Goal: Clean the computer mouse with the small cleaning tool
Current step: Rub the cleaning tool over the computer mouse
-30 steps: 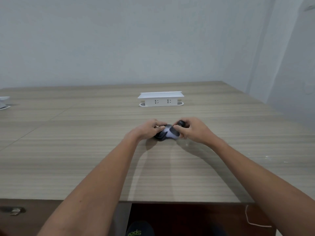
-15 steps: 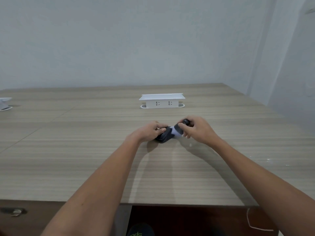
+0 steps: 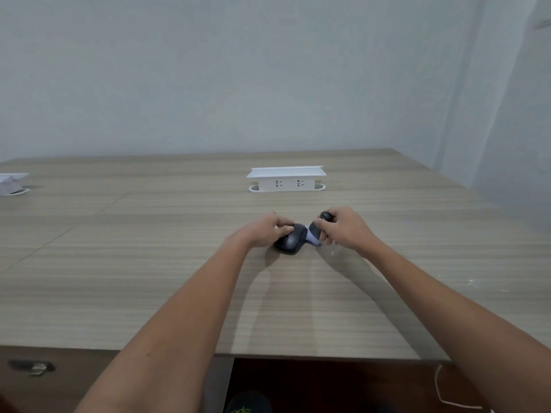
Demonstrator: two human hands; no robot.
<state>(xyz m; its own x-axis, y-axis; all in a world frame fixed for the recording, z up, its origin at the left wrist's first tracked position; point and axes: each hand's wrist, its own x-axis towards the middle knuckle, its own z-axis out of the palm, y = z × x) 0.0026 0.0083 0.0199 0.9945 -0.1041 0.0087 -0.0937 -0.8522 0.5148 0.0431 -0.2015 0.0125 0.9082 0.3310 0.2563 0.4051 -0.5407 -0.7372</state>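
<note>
Mouse (image 3: 290, 241): dark, rigid, light shell resting on the worktop (image 3: 149, 263) at centre, left hand (image 3: 262, 232) clamped on its 9 o'clock flank. Right hand (image 3: 343, 229) pinches the small cleaning tool (image 3: 316, 234) at the 3 o'clock edge. Likely slippery plastic; hold by the sides, clear of buttons.

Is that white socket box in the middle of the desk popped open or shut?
Open. The socket box stands raised above the desk, its lid up like a small roof and two outlets showing on its front face.
</note>
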